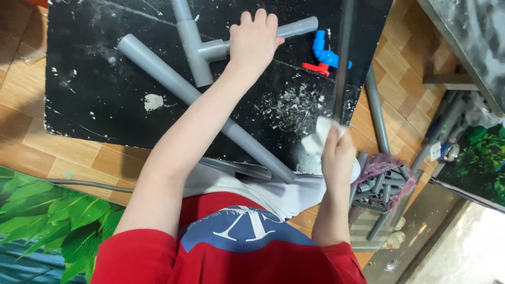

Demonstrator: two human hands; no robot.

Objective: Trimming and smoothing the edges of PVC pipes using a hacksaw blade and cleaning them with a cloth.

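The left hand (255, 42) presses its closed fingers on the grey pipe joint (202, 50) while the right hand (336, 155) pinches a white cloth (318, 138) against an upright pipe (343, 58), apparently wiping it.

The flat black tabletop (94, 89) is flecked with white specks, and the long round plastic pipes (200, 100) on it are plain grey. A bent plastic pipe fitting (326, 52) is bright blue with a red handle, the crumpled cloth (321, 138) is white, and the floor tiles (68, 158) are orange-brown.

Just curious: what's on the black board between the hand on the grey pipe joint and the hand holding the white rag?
In the head view, between the left hand and right hand lie white shavings on the board.
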